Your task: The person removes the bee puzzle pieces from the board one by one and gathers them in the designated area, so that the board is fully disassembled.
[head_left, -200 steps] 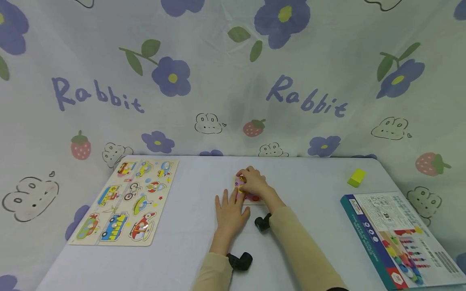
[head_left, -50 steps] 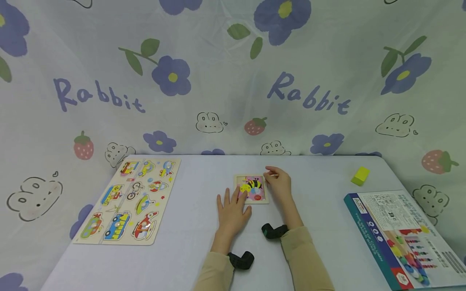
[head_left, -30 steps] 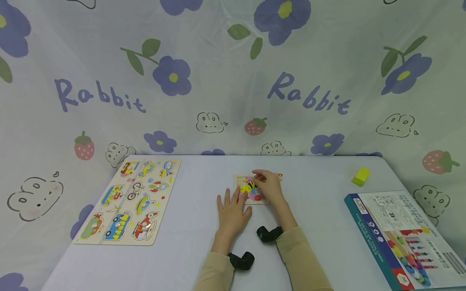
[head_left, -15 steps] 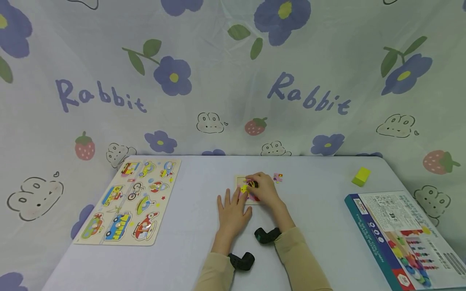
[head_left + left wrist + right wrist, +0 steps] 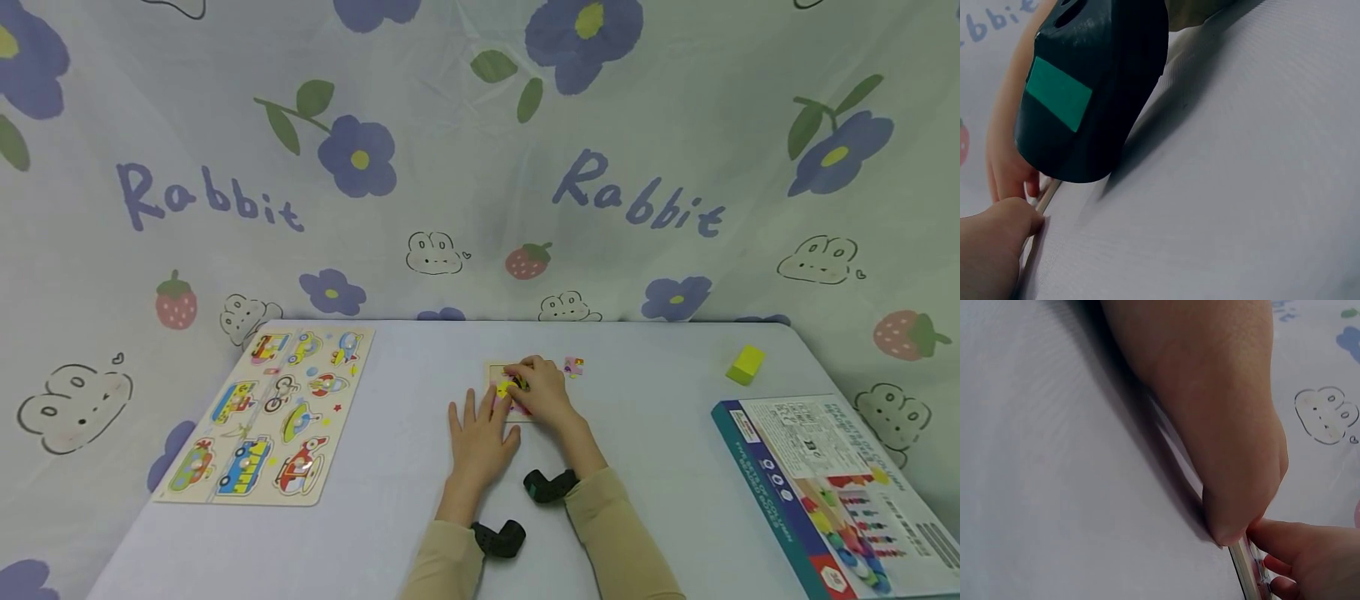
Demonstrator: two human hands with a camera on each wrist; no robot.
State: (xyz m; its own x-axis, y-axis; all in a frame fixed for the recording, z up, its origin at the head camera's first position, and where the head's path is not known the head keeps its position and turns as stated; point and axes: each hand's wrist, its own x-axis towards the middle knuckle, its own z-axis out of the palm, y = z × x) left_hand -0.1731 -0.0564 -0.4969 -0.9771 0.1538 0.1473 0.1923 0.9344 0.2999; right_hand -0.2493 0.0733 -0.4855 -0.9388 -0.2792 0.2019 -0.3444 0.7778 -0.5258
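A small square wooden jigsaw puzzle [image 5: 519, 413] with a bee picture lies mid-table, its upper left corner showing bare wood. My left hand [image 5: 480, 448] lies spread, its straight fingertips resting on the puzzle's near left part. Over the upper right of the puzzle, my right hand [image 5: 547, 393] has thumb and fingers curled round a dark part of the bee, seemingly pinching a puzzle piece there; the hand hides most of it. A loose pink puzzle piece [image 5: 573, 367] lies just right of the puzzle. In the right wrist view the right thumb [image 5: 1272, 539] is at the puzzle's edge.
At the left lies a large wooden vehicle peg board [image 5: 285, 433]. A yellow block [image 5: 746, 365] sits at the far right, behind a flat printed box [image 5: 832, 492]. Black cameras [image 5: 501, 540] are strapped to both wrists. A patterned cloth hangs behind the table.
The right hand went from beside the puzzle's right edge back over the bee picture. A loose piece now shows on the table to the right. The left hand stayed put.
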